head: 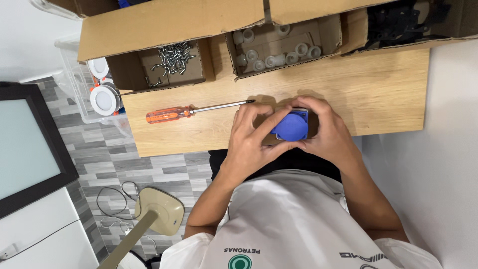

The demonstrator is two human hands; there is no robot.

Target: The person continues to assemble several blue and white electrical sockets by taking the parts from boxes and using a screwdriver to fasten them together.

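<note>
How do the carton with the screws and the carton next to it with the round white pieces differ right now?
The screw carton holds small grey metal screws heaped loosely near its back; the middle carton holds larger round white plastic rings spread along its front and left sides. The screw carton lies left of both hands, above the screwdriver's orange handle; the middle carton lies straight above the hands. Both are open brown cardboard on the wooden tabletop.
</note>
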